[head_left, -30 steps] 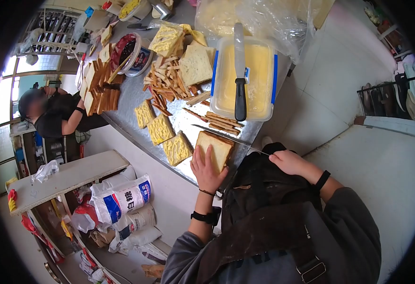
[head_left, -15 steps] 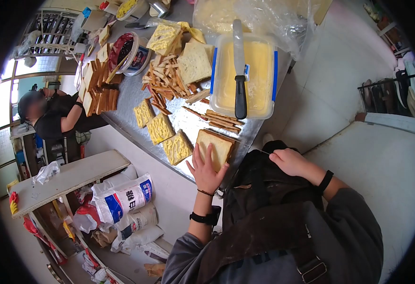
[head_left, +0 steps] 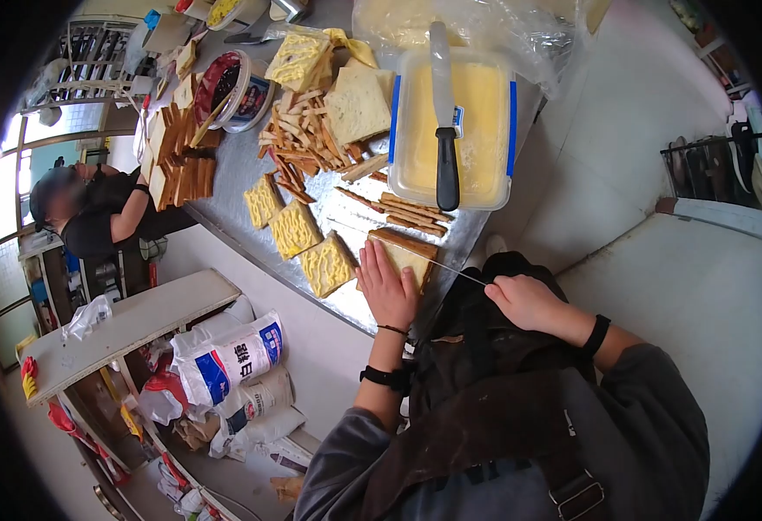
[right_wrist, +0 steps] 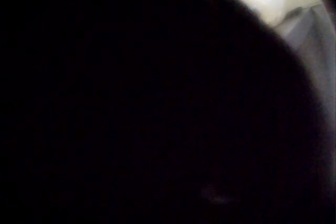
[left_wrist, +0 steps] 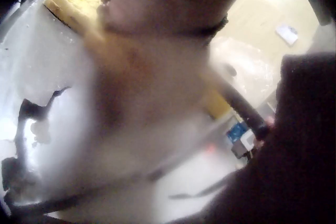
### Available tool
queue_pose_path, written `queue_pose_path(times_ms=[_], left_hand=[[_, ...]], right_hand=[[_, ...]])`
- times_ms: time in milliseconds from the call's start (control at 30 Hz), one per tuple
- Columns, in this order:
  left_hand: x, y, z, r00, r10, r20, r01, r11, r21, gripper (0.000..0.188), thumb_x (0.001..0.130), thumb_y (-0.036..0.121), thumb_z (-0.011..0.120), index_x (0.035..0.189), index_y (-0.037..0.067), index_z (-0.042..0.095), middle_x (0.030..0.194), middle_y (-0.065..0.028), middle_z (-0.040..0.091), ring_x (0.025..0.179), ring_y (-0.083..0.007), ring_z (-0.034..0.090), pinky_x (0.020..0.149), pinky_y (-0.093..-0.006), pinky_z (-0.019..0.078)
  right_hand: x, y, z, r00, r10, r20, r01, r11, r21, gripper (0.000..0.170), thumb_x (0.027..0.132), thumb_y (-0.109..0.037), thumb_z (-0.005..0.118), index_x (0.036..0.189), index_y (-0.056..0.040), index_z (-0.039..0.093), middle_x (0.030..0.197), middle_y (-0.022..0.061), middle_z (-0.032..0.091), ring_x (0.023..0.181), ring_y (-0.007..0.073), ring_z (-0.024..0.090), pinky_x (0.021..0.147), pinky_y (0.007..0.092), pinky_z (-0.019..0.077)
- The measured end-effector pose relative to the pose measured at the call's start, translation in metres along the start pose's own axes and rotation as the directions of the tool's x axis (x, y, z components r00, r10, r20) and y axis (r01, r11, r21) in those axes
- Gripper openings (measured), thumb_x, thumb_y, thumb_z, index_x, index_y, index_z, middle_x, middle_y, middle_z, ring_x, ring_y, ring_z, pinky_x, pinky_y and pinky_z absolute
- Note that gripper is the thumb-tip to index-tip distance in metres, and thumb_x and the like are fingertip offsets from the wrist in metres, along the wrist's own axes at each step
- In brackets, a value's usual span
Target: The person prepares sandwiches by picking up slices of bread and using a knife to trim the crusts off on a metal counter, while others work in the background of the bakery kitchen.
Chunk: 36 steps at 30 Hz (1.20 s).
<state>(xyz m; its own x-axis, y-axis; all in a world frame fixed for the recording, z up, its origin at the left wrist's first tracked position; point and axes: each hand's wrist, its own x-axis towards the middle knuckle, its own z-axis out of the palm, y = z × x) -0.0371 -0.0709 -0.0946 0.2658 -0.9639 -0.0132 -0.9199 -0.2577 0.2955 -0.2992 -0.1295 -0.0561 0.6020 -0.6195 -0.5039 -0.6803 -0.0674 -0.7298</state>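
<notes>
In the head view my left hand (head_left: 390, 291) rests with straight fingers on a stack of sandwich bread (head_left: 416, 260) near the table's front edge. A brown crust strip runs along the stack's far side. My right hand (head_left: 527, 300) grips a knife, its handle hidden in the fist. The thin blade (head_left: 461, 273) reaches left to the bread, close along that crust side. Left of the stack lie slices with yellow piped cream (head_left: 327, 264). The left wrist view is blurred, with a creamed slice (left_wrist: 71, 6) at its upper left; the right wrist view is mostly dark.
Cut crust strips (head_left: 411, 213) lie just beyond the bread, and a larger crust pile (head_left: 298, 135) lies farther back. A spreading knife (head_left: 446, 165) lies across a tub of yellow filling (head_left: 485, 130). Beside the pile stands a jam tub (head_left: 251, 95). Another person (head_left: 103, 208) works at far left.
My left hand's fingers have drawn closer together and shifted toward the bread's left side. The knife and right hand have moved slightly left, and the crust side of the bread shows more.
</notes>
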Motion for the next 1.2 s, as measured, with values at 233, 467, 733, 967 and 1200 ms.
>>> queue_pose_path(times_ms=[233, 467, 733, 967, 1200], left_hand=[[0.0, 0.002, -0.001, 1.0, 0.008, -0.017, -0.008, 1.0, -0.016, 0.067, 0.094, 0.03, 0.046, 0.15, -0.001, 0.027, 0.156, -0.0215, 0.027, 0.146, -0.0382, 0.021, 0.118, -0.0534, 0.014], [0.0, -0.002, 0.003, 1.0, -0.001, 0.004, 0.0, 1.0, 0.014, 0.069, 0.094, 0.033, 0.045, 0.151, -0.001, 0.025, 0.157, -0.0203, 0.025, 0.147, -0.0358, 0.019, 0.118, -0.0515, 0.0123], [0.0, 0.0, 0.004, 1.0, 0.01, 0.004, -0.011, 0.998, 0.067, 0.067, 0.094, 0.031, 0.044, 0.15, -0.001, 0.027, 0.157, -0.0208, 0.024, 0.147, -0.0369, 0.019, 0.118, -0.0519, 0.0124], [0.001, -0.002, 0.006, 0.999, -0.004, 0.043, 0.0, 0.996, 0.086, 0.069, 0.096, 0.035, 0.043, 0.151, -0.001, 0.024, 0.158, -0.0209, 0.021, 0.148, -0.0362, 0.017, 0.118, -0.0523, 0.0113], [0.002, 0.002, 0.003, 0.999, -0.007, 0.04, 0.003, 0.996, 0.089, 0.067, 0.096, 0.034, 0.042, 0.15, -0.002, 0.025, 0.158, -0.0213, 0.02, 0.148, -0.0367, 0.016, 0.118, -0.0523, 0.0114]], right_hand=[[-0.003, -0.009, -0.001, 0.999, 0.037, -0.018, -0.038, 0.996, -0.078, 0.044, 0.101, -0.037, 0.043, 0.081, -0.0008, 0.059, 0.078, 0.0208, 0.066, 0.078, 0.0406, 0.065, 0.07, 0.0509, 0.0512], [-0.016, -0.017, -0.016, 0.998, 0.058, -0.008, -0.059, 0.987, -0.15, 0.045, 0.101, -0.036, 0.043, 0.08, -0.0004, 0.06, 0.076, 0.0209, 0.065, 0.076, 0.0402, 0.065, 0.069, 0.0502, 0.0512], [0.019, -0.026, -0.005, 0.999, 0.03, 0.028, -0.026, 0.989, -0.144, 0.046, 0.102, -0.036, 0.042, 0.081, 0.0002, 0.062, 0.076, 0.0222, 0.065, 0.077, 0.0414, 0.065, 0.07, 0.0498, 0.0517], [-0.007, -0.018, -0.025, 0.994, 0.089, 0.068, -0.074, 0.977, -0.2, 0.047, 0.102, -0.037, 0.041, 0.084, 0.0006, 0.063, 0.078, 0.0224, 0.066, 0.08, 0.0418, 0.065, 0.072, 0.0509, 0.052], [0.032, -0.032, -0.004, 0.999, 0.042, 0.025, -0.039, 0.99, -0.133, 0.055, 0.102, -0.039, 0.039, 0.076, 0.0018, 0.065, 0.077, 0.0255, 0.066, 0.079, 0.0439, 0.066, 0.073, 0.0522, 0.0524]])
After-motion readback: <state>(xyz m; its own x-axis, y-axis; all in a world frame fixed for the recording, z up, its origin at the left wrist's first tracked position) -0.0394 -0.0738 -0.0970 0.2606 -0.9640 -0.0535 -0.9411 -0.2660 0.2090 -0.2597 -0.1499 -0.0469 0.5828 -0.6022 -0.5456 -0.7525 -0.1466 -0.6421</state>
